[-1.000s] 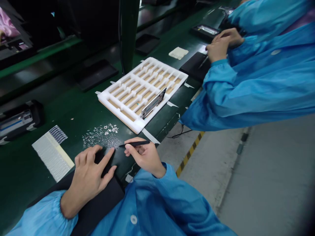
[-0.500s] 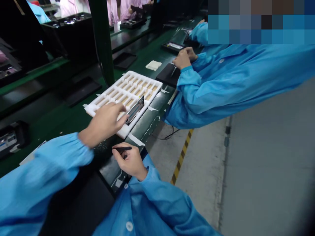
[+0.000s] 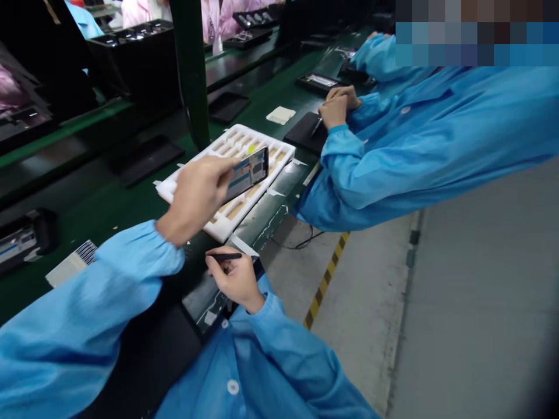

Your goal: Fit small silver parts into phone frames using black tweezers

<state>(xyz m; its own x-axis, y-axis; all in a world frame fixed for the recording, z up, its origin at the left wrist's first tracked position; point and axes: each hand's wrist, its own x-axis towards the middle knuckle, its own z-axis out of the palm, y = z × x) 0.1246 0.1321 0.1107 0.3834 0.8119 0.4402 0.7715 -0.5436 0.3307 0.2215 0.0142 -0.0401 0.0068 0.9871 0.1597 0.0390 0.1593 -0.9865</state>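
My left hand (image 3: pixel 196 195) grips one end of a partly assembled phone (image 3: pixel 250 173), whose inner parts show. The phone is tilted above a white foam tray (image 3: pixel 279 146) with rows of narrow slots. My fingers and the phone cover part of that tray. Lower down, by the bench edge, my right hand (image 3: pixel 239 281) is closed on a slim black pen-like tool (image 3: pixel 227 256). The tool points to the left and touches nothing else that I can see.
A co-worker's hands (image 3: pixel 338 107) work over a black pad (image 3: pixel 305 132) at the right. Another phone in a black holder (image 3: pixel 21 241) lies far left, near a barcode-printed card (image 3: pixel 70 265). A green post (image 3: pixel 192 75) stands behind the tray.
My left hand has lifted the phone up from the tray's near right side and turned it so its inner face shows more. My right hand keeps the black tool, almost still.
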